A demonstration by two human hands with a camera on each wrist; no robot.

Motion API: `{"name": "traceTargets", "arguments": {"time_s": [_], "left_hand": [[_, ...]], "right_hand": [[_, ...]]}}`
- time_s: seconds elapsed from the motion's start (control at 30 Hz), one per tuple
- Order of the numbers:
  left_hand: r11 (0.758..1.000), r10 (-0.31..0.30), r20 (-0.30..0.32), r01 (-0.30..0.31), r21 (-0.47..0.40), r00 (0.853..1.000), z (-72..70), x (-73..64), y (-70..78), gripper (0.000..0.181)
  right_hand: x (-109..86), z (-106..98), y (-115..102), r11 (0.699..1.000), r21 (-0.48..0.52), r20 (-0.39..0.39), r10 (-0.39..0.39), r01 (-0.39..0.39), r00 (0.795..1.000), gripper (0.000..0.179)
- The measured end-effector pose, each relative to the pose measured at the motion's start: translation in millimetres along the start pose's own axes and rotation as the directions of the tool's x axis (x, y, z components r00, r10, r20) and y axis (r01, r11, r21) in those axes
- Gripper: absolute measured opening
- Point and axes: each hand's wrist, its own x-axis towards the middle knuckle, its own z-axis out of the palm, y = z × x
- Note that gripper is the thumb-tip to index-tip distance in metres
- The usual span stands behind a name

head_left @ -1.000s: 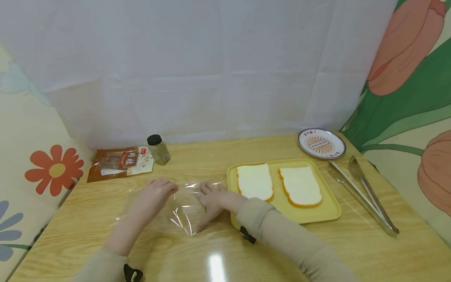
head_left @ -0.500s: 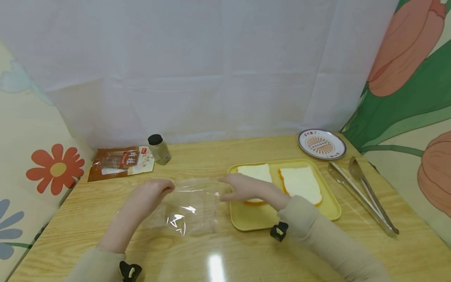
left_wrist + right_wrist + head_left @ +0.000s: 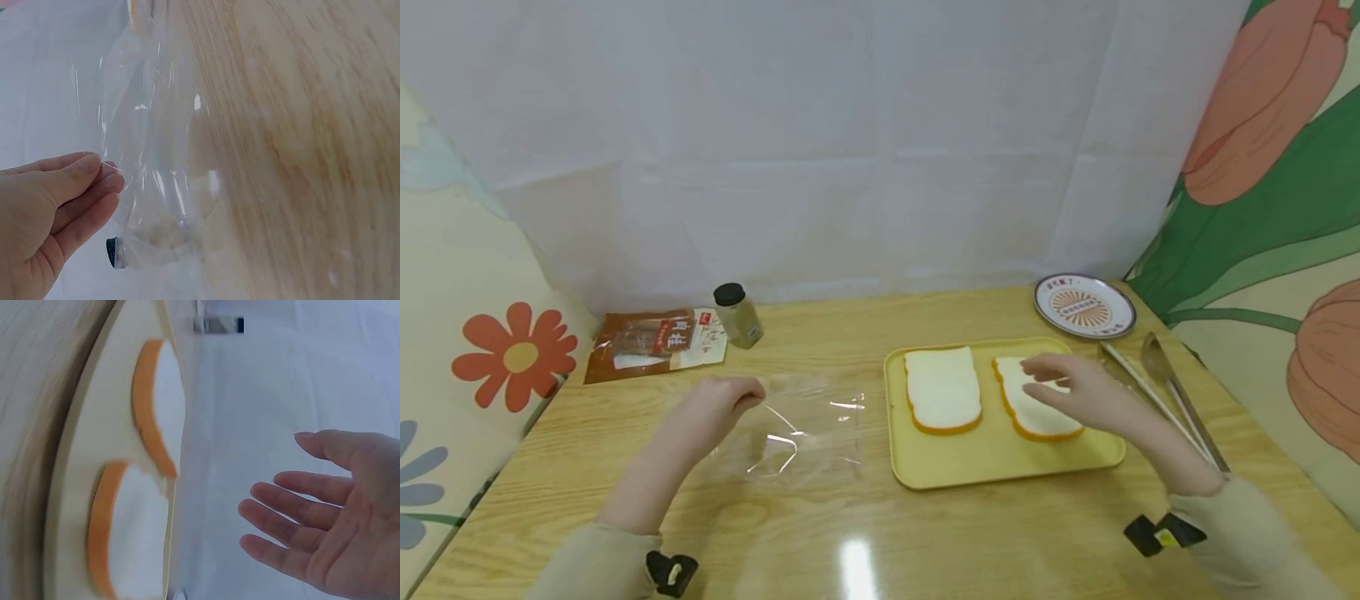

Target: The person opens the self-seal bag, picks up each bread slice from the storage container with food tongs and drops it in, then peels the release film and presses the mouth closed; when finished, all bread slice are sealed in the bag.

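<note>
My left hand [image 3: 718,408] pinches the edge of a clear plastic bag [image 3: 812,437] between thumb and fingertips. In the left wrist view the bag [image 3: 156,156] hangs from those fingers, wrinkled and see-through. Over the right part of a yellow tray [image 3: 955,467] hovers my right hand [image 3: 1086,396], fingers spread and holding nothing. Beneath it lies a bread slice [image 3: 1041,421] with an orange crust, partly hidden by the hand. Another bread slice [image 3: 943,390] lies on the tray's left part. The right wrist view shows the right hand [image 3: 337,519] apart from both slices.
A brown packet [image 3: 647,343] and a jar with a black lid [image 3: 739,317] stand at the back left. At the back right lies a round plate [image 3: 1085,306]. Metal tongs [image 3: 1180,396] lie right of the tray, partly behind the right forearm.
My right hand has left the plastic bag and moved right, across the tray to above the right slice. The left hand stays on the bag, almost in place.
</note>
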Motion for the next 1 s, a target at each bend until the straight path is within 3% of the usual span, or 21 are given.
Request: {"name": "traceTargets", "arguments": {"time_s": [0.33, 0.57, 0.83, 1.0], "left_hand": [[1.000, 0.018, -0.031, -0.018, 0.004, 0.999, 1.9, 1.1, -0.5, 0.004], [0.994, -0.017, -0.049, 0.022, 0.111, 0.999, 2.9, 0.6, -1.8, 0.003], [0.995, -0.079, -0.007, 0.079, 0.061, 0.997, 3.3, -1.6, -5.3, 0.004], [0.998, -0.053, -0.014, 0.053, 0.026, 0.998, 3.8, -2.2, -7.2, 0.004]], "right_hand": [[-49.9, -29.0, 41.3, 0.992, -0.067, -0.147, 0.100, -0.111, 0.984, 0.035], [-75.1, -40.9, 74.5, 0.980, -0.110, -0.243, 0.138, -0.168, 0.960, 0.035], [-96.8, -56.4, 96.5, 0.912, -0.170, -0.194, 0.340, -0.373, 0.920, 0.054], [-101.0, -59.8, 109.7, 0.850, -0.220, -0.119, 0.464, -0.479, 0.878, 0.071]]}}
